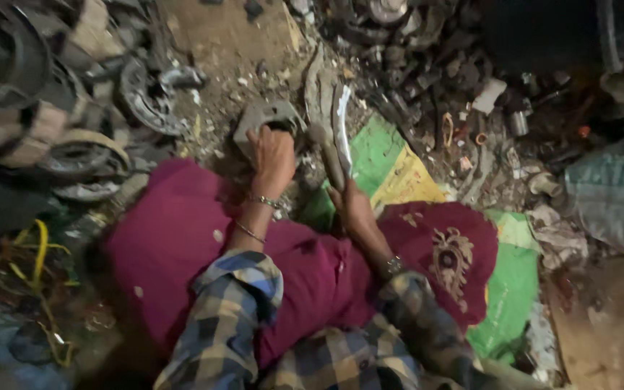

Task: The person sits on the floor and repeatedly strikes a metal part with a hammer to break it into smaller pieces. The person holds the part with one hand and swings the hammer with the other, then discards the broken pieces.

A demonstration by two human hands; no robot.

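Looks like mid-teardown: left hand (272,155) clamped on the grey metal housing (267,119), right hand (350,206) gripping a curved blade (341,130), which probably needs prying in next.

Dim dirt floor (218,32) w/ scrap piles (413,50)

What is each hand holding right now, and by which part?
Left hand grips the grey metal housing at its near edge; right hand holds a long curved tool by its lower end.
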